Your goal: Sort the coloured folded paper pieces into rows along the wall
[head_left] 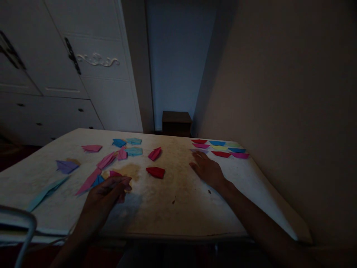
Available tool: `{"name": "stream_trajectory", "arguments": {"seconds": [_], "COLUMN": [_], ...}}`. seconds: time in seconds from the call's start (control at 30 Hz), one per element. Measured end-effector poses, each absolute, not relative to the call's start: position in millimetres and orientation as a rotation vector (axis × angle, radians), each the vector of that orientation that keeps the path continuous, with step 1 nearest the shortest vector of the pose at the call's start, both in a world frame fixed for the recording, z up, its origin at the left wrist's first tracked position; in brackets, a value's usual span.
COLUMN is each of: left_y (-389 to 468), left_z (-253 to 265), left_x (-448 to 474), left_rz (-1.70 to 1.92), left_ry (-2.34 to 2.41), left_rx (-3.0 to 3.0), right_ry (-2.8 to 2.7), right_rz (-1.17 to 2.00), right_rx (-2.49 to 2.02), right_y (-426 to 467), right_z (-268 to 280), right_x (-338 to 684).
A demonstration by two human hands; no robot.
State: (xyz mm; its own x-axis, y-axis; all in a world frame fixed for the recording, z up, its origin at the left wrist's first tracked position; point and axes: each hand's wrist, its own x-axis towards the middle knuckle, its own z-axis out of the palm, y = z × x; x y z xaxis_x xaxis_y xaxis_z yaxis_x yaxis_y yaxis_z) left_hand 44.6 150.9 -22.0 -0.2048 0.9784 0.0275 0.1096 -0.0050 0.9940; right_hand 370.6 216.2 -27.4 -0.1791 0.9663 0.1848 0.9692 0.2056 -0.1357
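Paper boat of pale purple (205,151) lies at the open right hand (208,170); careless sideways brush could shift boats beyond it (201,146). Left hand (107,193) is curled; whether it grips something, I cannot tell.

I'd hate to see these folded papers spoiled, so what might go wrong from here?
1. The right hand is at the pale purple paper, close to the pink boat-shaped paper; a slip might push the rows crooked.
2. The left hand is right beside the blue folded paper, which it could crease or drag.
3. The magenta paper lies near the table's right edge, so a sideways knock might send it off.
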Motion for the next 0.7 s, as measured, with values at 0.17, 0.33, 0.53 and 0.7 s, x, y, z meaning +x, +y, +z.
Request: {"name": "stream_trajectory", "arguments": {"seconds": [0.17, 0.33, 0.53, 0.7], "left_y": [150.6, 149.1, 147.1, 146.4], "left_z": [-23.7, -22.7, -18.4, -20.4], "left_x": [43.1, 44.9, 49.2, 48.6], "left_rz": [1.305, 1.304, 1.325, 1.323], "left_ry": [1.449, 1.398, 1.355, 1.333], "left_rx": [1.243, 1.245, 1.217, 1.211], "right_ry": [-2.386, -2.511, -2.661, -2.619], "right_rz": [0.046, 0.089, 0.137, 0.213], "right_rx": [-1.533, -1.128, -0.899, -0.886], "right_y": [192.9, 175.2, 171.3, 173.4], "right_z": [-24.2, -30.7, -38.7, -40.6], "right_x": [341.2, 326.2, 323.3, 324.8]}}
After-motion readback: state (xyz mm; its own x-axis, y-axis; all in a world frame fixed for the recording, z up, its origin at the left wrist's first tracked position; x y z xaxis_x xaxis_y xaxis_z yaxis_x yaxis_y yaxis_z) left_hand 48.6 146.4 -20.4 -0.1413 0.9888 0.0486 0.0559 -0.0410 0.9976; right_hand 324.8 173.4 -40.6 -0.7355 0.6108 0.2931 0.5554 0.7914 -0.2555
